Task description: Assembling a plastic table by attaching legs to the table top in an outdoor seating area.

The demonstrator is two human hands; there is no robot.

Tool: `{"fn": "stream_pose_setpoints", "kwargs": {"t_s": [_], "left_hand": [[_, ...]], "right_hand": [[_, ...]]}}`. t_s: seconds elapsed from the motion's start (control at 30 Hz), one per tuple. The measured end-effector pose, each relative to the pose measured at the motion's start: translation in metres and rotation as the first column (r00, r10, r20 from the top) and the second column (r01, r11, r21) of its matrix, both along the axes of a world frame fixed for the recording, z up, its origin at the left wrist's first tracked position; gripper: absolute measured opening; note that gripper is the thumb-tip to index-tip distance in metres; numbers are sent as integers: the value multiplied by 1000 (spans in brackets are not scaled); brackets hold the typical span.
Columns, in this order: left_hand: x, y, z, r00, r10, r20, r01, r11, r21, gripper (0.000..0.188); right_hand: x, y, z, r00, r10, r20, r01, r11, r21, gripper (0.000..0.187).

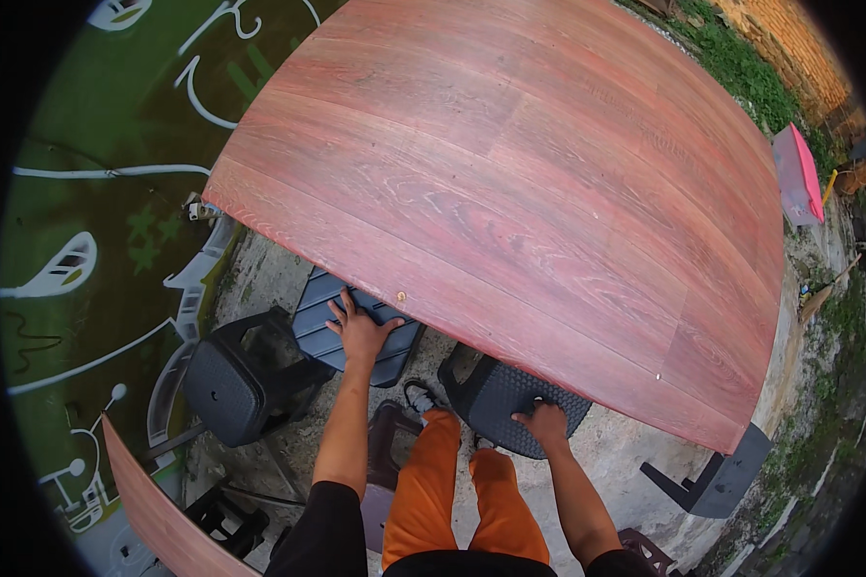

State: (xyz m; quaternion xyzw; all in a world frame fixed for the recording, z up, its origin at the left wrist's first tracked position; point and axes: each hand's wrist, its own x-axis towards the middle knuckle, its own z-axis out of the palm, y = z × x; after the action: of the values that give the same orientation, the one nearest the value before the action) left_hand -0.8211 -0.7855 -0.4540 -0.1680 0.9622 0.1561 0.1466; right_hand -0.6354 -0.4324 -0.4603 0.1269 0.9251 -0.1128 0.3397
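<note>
Sleeves (327, 527) framed your splayed, empty left hand (361, 336) on a slatted stool (387, 362) and curled right hand (546, 423), grip unclear, on a dimpled stool (496, 402), both probably light, rim-graspable.

Left: green wall (77, 212), white painted lines. Floor (635, 452): rough, grey. Reddish wood-grain bench (520, 173) spans centre. Upper right: grass (741, 72), orange brickwork (794, 38). Daylight.

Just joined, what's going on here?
A person has both hands on dark stools. The left hand lies spread on the slatted stool; the right hand is at the textured stool, its exact grip unclear. The reddish wood-look table partly hides both stools from view. Another dark stool stands to the left.
</note>
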Motion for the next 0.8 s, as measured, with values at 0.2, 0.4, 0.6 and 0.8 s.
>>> {"fn": "stream_pose_setpoints", "kwargs": {"t_s": [0.2, 0.4, 0.6, 0.8], "left_hand": [[-3, -12, -16, 984, 30, 175, -33, 999, 10, 100], [9, -22, -25, 985, -88, 149, 88, 996, 2, 94], [13, -25, -28, 978, -165, 130, 163, 986, 21, 84], [22, -22, -5, 986, -160, 57, 154, 984, 86, 64]], "right_hand": [[0, 8, -18, 950, 158, -270, -164, 987, 3, 57], [9, -1, -9, 998, 7, -63, -9, 999, -32, 56], [19, -2, -3, 991, 107, 76, -100, 991, -86, 64], [71, 24, 19, 979, 192, -76, -205, 939, -277, 61]]}}
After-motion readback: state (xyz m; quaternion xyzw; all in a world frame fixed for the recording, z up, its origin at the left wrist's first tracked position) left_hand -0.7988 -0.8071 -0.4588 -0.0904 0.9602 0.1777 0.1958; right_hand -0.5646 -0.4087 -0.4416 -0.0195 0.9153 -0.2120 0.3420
